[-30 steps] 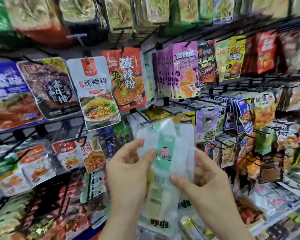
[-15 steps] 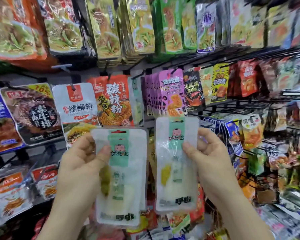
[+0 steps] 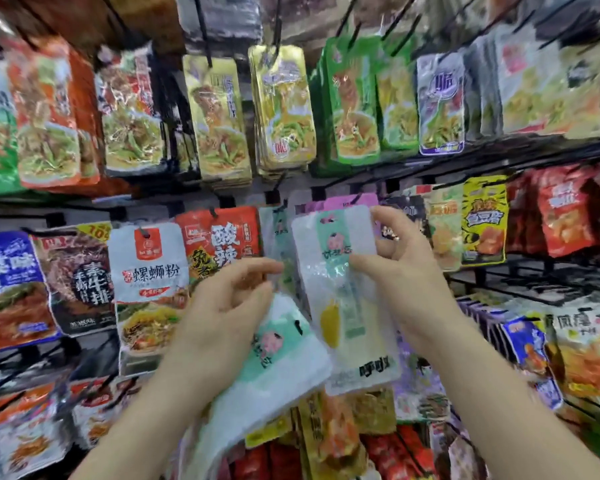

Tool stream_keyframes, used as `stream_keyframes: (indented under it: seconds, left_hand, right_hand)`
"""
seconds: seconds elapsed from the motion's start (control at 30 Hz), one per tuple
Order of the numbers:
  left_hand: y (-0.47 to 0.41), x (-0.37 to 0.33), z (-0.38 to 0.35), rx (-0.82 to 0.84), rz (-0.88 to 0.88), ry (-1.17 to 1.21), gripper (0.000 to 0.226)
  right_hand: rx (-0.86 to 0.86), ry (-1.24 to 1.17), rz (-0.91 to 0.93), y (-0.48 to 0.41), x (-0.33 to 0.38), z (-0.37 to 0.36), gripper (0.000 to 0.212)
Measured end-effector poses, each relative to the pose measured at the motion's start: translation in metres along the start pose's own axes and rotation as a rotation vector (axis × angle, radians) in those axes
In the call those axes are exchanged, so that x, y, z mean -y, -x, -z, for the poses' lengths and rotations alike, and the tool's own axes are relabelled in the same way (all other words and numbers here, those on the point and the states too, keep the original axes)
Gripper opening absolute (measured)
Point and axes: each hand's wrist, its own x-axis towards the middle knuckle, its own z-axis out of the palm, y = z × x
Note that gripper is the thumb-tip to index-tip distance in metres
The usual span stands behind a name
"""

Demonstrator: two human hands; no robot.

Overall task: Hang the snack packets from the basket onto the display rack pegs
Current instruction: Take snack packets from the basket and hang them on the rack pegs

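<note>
1. Head view, one frame. I am looking at a display rack crowded with hanging snack packets; the edges of the frame are blurred.
2. Right grip: holding a clear packet with a mint label, upright. The thumb presses on its front below the label and the fingers curl behind its upper right edge.
3. The top of that packet, with its hang hole, sits level with the tops of the middle row. I cannot tell whether the hole is on a peg.
4. Left grip: fingers curled, holding a second clear packet of the same kind. It is tilted, top end up and to the right, and lies under the palm, low and in front of the rack.
5. The two held packets overlap slightly at their near edges.
6. Just behind and left of the upright packet, a third mint-label packet already hangs in the middle row.
7. Neighbours in that row: a red noodle packet just left of it, then a white noodle packet. Purple packets show behind the upright packet.
8. Upper row: gold packets and green packets hang above both grips.
</note>
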Motion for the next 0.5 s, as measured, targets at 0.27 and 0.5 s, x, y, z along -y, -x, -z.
stream_keyframes:
  seconds: [0.27,0.5]
  left_hand:
    - [-0.045,-0.022,0.005,-0.036,-0.019,-0.2,0.052]
    - [-0.06,-0.009,0.004,-0.107,-0.066,-0.202,0.037]
  right_hand:
    - [0.136,0.01,0.137,-0.046,0.0,-0.02,0.069]
    - [0.135,0.031,0.166,-0.058,-0.009,-0.027,0.049]
